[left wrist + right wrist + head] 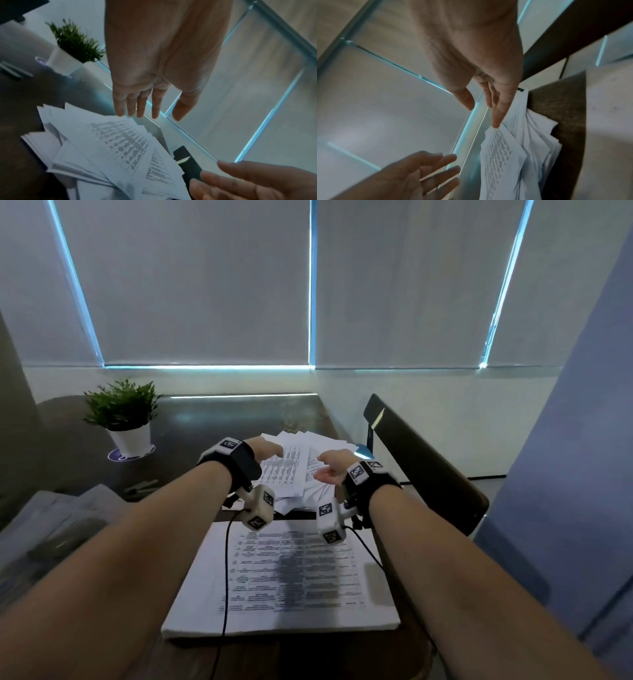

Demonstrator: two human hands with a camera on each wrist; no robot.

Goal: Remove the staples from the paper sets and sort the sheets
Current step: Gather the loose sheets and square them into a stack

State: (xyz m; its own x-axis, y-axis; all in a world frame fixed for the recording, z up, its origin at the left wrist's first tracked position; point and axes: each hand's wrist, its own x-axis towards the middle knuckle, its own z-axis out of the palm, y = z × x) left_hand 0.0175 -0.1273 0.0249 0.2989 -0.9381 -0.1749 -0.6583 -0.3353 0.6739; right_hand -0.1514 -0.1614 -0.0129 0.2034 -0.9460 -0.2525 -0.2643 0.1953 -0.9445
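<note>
Both hands, left [265, 449] and right [331, 468], slack-fingered, empty-gripped, just above the loose paper pile [291, 474].

Loose pile of sheets [301, 470] is lying mid table [205, 419], w/ the flat stack [291, 577] sitting in front of it, nearer the person. Potted plant [125, 416] is sitting far left, chair [421, 460] standing to the right
</note>
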